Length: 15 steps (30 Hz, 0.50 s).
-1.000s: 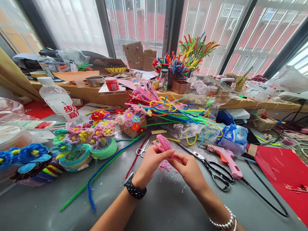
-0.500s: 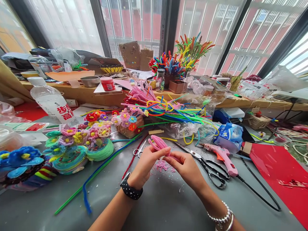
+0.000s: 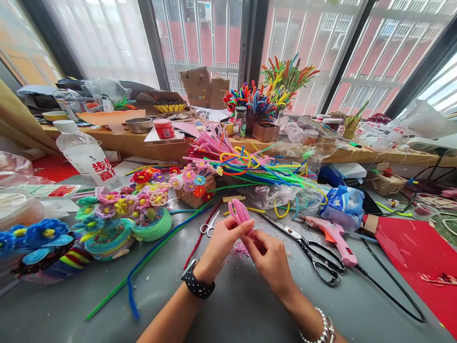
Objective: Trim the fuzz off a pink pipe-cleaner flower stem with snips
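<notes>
Pink pipe cleaners (image 3: 240, 211), bent into loops, stick up from between my two hands near the middle of the table. My left hand (image 3: 225, 240) pinches the bundle with thumb and fingers. Close against it, my right hand (image 3: 268, 257) has its fingertips at the bundle's lower end; part of that end is hidden behind the fingers. Below and behind the hands lies a small heap of pink fuzz clippings (image 3: 240, 248). Small scissors (image 3: 210, 225) rest left of the hands, and large black-handled scissors (image 3: 310, 247) lie to the right.
A pink glue gun (image 3: 337, 240) with a black cord lies at right beside a red sheet (image 3: 410, 257). Pipe-cleaner flower pots (image 3: 152, 224) stand at left near a water bottle (image 3: 87, 159). Behind is a pile of coloured pipe cleaners (image 3: 257, 166). Green and blue strands (image 3: 143, 267) cross the left side.
The view has shifted slightly. My right hand has turned, its fingers more upright against the bundle, and the pink loops stand more upright too.
</notes>
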{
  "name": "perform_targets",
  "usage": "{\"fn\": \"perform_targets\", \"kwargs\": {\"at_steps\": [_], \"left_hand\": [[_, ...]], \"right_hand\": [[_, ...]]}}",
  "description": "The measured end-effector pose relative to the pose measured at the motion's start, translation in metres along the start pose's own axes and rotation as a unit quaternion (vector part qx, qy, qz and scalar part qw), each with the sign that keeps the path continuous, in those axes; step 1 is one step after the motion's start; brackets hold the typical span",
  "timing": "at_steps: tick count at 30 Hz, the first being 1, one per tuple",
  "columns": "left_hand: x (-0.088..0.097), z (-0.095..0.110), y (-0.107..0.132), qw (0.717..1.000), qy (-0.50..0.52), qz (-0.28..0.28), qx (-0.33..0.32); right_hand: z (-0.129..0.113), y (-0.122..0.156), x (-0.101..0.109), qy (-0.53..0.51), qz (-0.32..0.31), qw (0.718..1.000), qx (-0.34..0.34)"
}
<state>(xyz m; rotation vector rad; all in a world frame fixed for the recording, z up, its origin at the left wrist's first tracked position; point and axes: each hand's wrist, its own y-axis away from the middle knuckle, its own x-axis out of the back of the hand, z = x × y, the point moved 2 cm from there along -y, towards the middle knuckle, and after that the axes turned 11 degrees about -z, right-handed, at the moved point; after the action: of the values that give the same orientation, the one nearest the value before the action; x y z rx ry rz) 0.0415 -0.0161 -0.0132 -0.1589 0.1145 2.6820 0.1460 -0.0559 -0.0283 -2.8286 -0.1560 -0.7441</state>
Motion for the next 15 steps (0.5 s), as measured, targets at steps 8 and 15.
{"fn": "perform_targets", "kwargs": {"at_steps": [8,15], "left_hand": [[0.002,0.015,0.004,0.993,-0.049,-0.107,-0.023],[-0.010,0.001,0.008,0.944,-0.108,-0.297,0.098]], "right_hand": [[0.004,-0.008,0.030,-0.204,-0.014,0.979,0.000],[0.005,-0.007,0.022,-0.214,-0.009,0.976,-0.043]]}}
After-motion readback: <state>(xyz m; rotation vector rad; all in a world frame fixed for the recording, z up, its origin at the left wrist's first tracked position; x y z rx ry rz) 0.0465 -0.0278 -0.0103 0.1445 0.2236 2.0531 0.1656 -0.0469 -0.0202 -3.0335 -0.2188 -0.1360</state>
